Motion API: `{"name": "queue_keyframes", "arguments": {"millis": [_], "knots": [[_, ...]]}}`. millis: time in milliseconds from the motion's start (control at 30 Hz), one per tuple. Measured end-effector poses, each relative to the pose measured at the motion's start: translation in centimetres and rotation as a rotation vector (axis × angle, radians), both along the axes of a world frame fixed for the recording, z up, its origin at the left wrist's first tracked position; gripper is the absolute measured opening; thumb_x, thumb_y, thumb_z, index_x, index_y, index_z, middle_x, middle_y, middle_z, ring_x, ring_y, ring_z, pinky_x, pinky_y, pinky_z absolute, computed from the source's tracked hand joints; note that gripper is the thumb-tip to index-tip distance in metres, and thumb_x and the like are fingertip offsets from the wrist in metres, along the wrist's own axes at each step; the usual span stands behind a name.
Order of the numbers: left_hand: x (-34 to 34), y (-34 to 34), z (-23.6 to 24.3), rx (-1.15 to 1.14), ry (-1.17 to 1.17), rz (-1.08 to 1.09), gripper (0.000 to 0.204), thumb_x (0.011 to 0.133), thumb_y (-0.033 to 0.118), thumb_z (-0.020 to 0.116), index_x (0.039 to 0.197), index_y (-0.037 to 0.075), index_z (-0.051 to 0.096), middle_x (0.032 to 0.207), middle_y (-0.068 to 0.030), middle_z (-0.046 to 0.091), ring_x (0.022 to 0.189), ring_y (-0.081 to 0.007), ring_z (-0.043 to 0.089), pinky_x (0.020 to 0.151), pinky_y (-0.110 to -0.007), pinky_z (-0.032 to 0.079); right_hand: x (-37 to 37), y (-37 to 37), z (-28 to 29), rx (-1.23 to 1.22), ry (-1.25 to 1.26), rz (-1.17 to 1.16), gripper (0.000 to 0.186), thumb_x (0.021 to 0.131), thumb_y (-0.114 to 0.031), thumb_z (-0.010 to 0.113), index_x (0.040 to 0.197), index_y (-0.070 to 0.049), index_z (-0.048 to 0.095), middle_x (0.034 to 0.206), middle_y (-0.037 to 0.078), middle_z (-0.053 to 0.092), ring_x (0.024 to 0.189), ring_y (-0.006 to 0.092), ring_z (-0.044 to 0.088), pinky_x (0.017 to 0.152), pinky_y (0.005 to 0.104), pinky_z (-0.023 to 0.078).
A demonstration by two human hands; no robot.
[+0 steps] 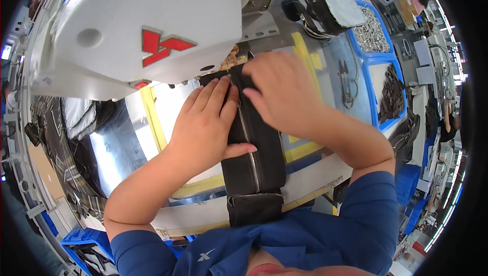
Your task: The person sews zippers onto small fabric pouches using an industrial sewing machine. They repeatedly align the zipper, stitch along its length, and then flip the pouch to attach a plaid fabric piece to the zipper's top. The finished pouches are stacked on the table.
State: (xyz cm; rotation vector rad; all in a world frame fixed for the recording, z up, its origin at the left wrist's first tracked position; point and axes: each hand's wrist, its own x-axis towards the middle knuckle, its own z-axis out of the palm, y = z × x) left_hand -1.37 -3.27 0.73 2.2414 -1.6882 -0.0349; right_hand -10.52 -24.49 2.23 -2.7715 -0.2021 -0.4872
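- Two bare hands are working over a black zippered fabric piece [269,161], which is lying lengthwise on the bench [188,215], its far end sitting beneath the white machine head [122,32].
- The left hand [203,121] is lying spread over the piece's left side; its grip is opening flat, pressing rather than closing round anything, and its thumb is crossing the metal zip [253,170].
- The right hand [284,90] is hanging bent over the far right side, fingers curling; blur is hiding the fingertips, so I cannot tell whether that grip is pinching fabric or hovering just above it.
- A smaller zippered end section [254,212] is reaching the bench's near edge, close to the blue shirt [239,250].
- By its look, the fabric is probably handling as light and soft, folding easily crosswise, with the zip lending some stiffness lengthwise; the matt surface is suggesting little slipping and nothing fragile.
- Flat fingers on both sides of the zip are likely giving the surest hold, with the tips staying clear of the machine's working area.
- Yellow tape [154,118] is marking the bench on the left, while snips [346,85] are resting to the right, beside a blue tray [370,90].
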Motion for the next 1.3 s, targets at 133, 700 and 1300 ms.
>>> {"name": "queue_keyframes", "arguments": {"millis": [133, 700, 1300], "knots": [[0.1, 0.0, -0.1, 0.006, 0.063, -0.005, 0.108, 0.069, 0.069, 0.087, 0.141, -0.007, 0.059, 0.153, -0.0309, 0.051, 0.139, -0.0484, 0.054, 0.118, -0.056, 0.042, 0.0, 0.3, 0.2, 0.009, 0.104, 0.210, 0.041, 0.088, -0.030, 0.081, 0.115, -0.003, 0.065, 0.122, 0.019, 0.066, 0.121, 0.0363, 0.063, 0.113, 0.0533, 0.046], [-0.7, 1.0, 0.3, 0.021, 0.070, 0.218, 0.102, 0.074, 0.054, 0.091, 0.150, -0.004, 0.056, 0.145, -0.0329, 0.053, 0.134, -0.0498, 0.053, 0.118, -0.058, 0.038, -0.3, 0.3, -1.1, -0.016, 0.161, 0.202, 0.061, 0.089, -0.034, 0.081, 0.133, 0.003, 0.062, 0.142, 0.024, 0.063, 0.131, 0.0376, 0.062, 0.115, 0.0488, 0.047], [-1.7, 1.3, -0.8, -0.142, -0.013, 0.112, 0.063, 0.074, 0.013, 0.086, 0.131, -0.008, 0.067, 0.146, -0.0178, 0.060, 0.122, -0.0330, 0.062, 0.098, -0.042, 0.043, -0.1, 0.4, -0.9, -0.039, 0.192, 0.208, 0.056, 0.090, -0.033, 0.079, 0.131, 0.003, 0.063, 0.143, 0.025, 0.062, 0.130, 0.0389, 0.063, 0.115, 0.0499, 0.047]]}}
